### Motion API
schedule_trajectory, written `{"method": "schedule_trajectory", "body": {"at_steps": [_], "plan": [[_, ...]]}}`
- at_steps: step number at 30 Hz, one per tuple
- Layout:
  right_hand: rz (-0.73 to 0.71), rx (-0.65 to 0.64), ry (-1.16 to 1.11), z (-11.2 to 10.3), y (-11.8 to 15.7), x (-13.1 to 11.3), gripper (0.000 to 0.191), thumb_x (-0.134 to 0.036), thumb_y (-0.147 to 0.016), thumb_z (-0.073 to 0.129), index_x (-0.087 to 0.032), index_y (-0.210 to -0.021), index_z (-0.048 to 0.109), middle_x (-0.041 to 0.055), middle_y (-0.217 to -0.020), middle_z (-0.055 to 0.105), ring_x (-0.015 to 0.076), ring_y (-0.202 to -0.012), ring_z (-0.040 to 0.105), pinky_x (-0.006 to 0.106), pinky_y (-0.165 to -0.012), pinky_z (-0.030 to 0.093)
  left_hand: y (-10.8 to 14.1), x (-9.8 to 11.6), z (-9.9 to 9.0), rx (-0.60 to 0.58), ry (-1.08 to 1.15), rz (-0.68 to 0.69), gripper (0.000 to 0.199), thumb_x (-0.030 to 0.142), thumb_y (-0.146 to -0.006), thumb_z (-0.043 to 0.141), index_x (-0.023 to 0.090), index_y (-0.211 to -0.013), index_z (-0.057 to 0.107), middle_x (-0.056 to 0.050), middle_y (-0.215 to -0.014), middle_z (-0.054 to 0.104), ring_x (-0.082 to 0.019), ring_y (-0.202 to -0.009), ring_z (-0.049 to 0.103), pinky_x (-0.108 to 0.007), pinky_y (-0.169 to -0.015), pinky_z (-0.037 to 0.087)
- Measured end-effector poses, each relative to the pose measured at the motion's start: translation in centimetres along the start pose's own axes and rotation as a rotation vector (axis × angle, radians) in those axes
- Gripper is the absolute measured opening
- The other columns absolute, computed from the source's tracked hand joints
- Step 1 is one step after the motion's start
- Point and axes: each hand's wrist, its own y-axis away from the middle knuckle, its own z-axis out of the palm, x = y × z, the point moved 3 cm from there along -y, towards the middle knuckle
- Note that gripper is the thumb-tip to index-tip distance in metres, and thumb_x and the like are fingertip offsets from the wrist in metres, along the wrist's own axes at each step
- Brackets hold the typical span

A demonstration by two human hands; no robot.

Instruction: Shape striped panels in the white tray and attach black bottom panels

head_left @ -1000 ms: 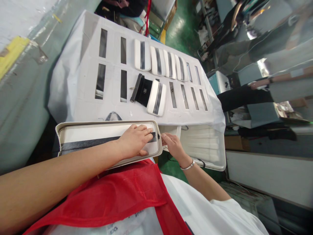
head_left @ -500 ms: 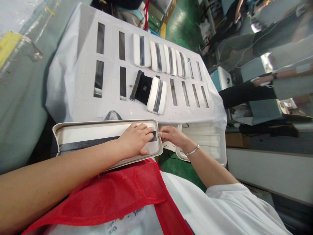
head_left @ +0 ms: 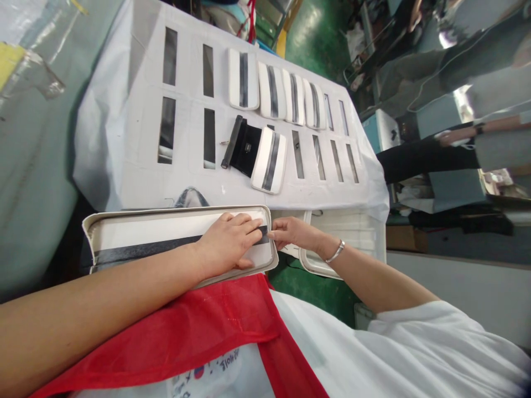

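Long white case (head_left: 166,229) with a lengthwise black stripe: lay along the near edge of the counter (head_left: 136,171). Left hand (head_left: 230,243): rested palm down across the case, fingers loosely spread. Right hand (head_left: 292,233): kept narrow at the case's right end; could not tell whether pinching anything. Striped white pads (head_left: 272,91), four: sat in a row toward the counter's far edge. Single pad (head_left: 269,160): lay nearer the counter's middle, beside a black piece (head_left: 246,149). Pale bin (head_left: 344,232): sat below the counter's near right edge.

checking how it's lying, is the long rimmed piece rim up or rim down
Rim up: the long rimmed piece shows its raised edge around a white inside with a dark stripe, under the left hand.
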Motion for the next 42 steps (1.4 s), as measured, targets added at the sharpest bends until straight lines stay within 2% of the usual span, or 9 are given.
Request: {"method": "schedule_trajectory", "body": {"at_steps": [3, 7, 13, 20, 26, 32, 36, 40, 42], "plan": [[0.023, 0.071, 0.163, 0.2, 0.6, -1.0, 0.041, -0.049, -0.075, 0.069, -0.015, -0.064, 0.050, -0.0001, -0.055, 0.062, 0.0141, -0.054, 0.063, 0.023, -0.052, 0.054, -0.1, 0.1, 0.0, 0.005, -0.024, 0.008, 0.056, 0.050, -0.067, 0.073, 0.019, -0.110, 0.056, -0.005, -0.137, 0.049, -0.027, -0.117, 0.046, -0.041, -0.084, 0.039], [0.010, 0.124, 0.194, 0.7, 0.9, -1.3, 0.032, -0.036, -0.090, 0.050, -0.016, -0.064, 0.049, 0.0003, -0.053, 0.061, 0.0125, -0.050, 0.061, 0.020, -0.047, 0.051, 0.0, 0.1, -0.1, 0.022, -0.033, 0.015, 0.054, 0.051, -0.067, 0.073, 0.019, -0.108, 0.056, -0.006, -0.135, 0.051, -0.027, -0.115, 0.047, -0.041, -0.082, 0.039], [-0.162, 0.329, 0.453, 0.8, 1.3, -1.4, 0.028, -0.020, -0.082, 0.046, -0.016, -0.055, 0.045, -0.0032, -0.047, 0.055, 0.0080, -0.039, 0.054, 0.014, -0.038, 0.038, 0.1, 0.1, 0.1, 0.035, -0.036, 0.013, 0.054, 0.052, -0.067, 0.073, 0.020, -0.107, 0.056, -0.005, -0.135, 0.051, -0.028, -0.116, 0.047, -0.041, -0.082, 0.039], [-0.263, 0.488, 0.640, 1.6, 2.3, -1.7, 0.032, -0.024, -0.084, 0.039, -0.016, -0.053, 0.043, -0.0023, -0.048, 0.053, 0.0073, -0.044, 0.052, 0.017, -0.044, 0.030, 0.1, 0.2, -0.1, 0.022, -0.026, 0.009, 0.054, 0.050, -0.066, 0.074, 0.020, -0.107, 0.056, -0.006, -0.134, 0.051, -0.027, -0.114, 0.047, -0.041, -0.081, 0.039], [-0.330, 0.625, 1.016, 2.7, 2.7, -2.6, 0.033, -0.025, -0.086, 0.041, -0.017, -0.054, 0.040, 0.0005, -0.051, 0.051, 0.0091, -0.048, 0.043, 0.025, -0.051, 0.021, 0.0, 0.0, -0.4, 0.014, 0.007, 0.009, 0.050, 0.049, -0.068, 0.072, 0.020, -0.106, 0.056, -0.006, -0.133, 0.052, -0.026, -0.115, 0.047, -0.039, -0.083, 0.038], [-0.195, 0.611, 1.209, 3.9, 2.8, -3.3, 0.030, -0.029, -0.091, 0.039, -0.016, -0.067, 0.052, 0.0066, -0.065, 0.060, 0.0153, -0.060, 0.052, 0.027, -0.056, 0.024, -0.1, 0.0, -0.5, -0.005, 0.018, 0.001, 0.052, 0.049, -0.069, 0.072, 0.020, -0.109, 0.056, -0.007, -0.134, 0.051, -0.027, -0.116, 0.046, -0.040, -0.083, 0.038], [-0.181, 0.519, 0.988, 3.5, 3.0, -2.8, 0.033, -0.034, -0.094, 0.037, -0.018, -0.067, 0.049, 0.0067, -0.066, 0.060, 0.0155, -0.062, 0.055, 0.025, -0.058, 0.033, -0.1, 0.0, -0.5, -0.007, 0.017, 0.007, 0.050, 0.047, -0.069, 0.072, 0.019, -0.108, 0.056, -0.007, -0.133, 0.051, -0.027, -0.116, 0.046, -0.040, -0.082, 0.039], [-0.181, 0.349, 0.295, 2.2, 2.6, -1.3, 0.039, -0.045, -0.093, 0.035, -0.018, -0.070, 0.050, 0.0018, -0.060, 0.058, 0.0122, -0.052, 0.056, 0.023, -0.052, 0.043, 0.0, 0.0, -0.4, 0.000, 0.013, 0.010, 0.050, 0.048, -0.068, 0.072, 0.020, -0.107, 0.056, -0.007, -0.134, 0.051, -0.027, -0.115, 0.046, -0.040, -0.083, 0.038], [-0.173, 0.297, 0.065, 1.7, 2.3, -0.6, 0.038, -0.051, -0.088, 0.044, -0.017, -0.071, 0.051, 0.0003, -0.059, 0.057, 0.0113, -0.048, 0.055, 0.023, -0.048, 0.045, 0.0, 0.0, -0.3, 0.002, 0.009, 0.016, 0.050, 0.048, -0.068, 0.072, 0.020, -0.106, 0.056, -0.007, -0.135, 0.050, -0.027, -0.116, 0.046, -0.039, -0.083, 0.038]]}}
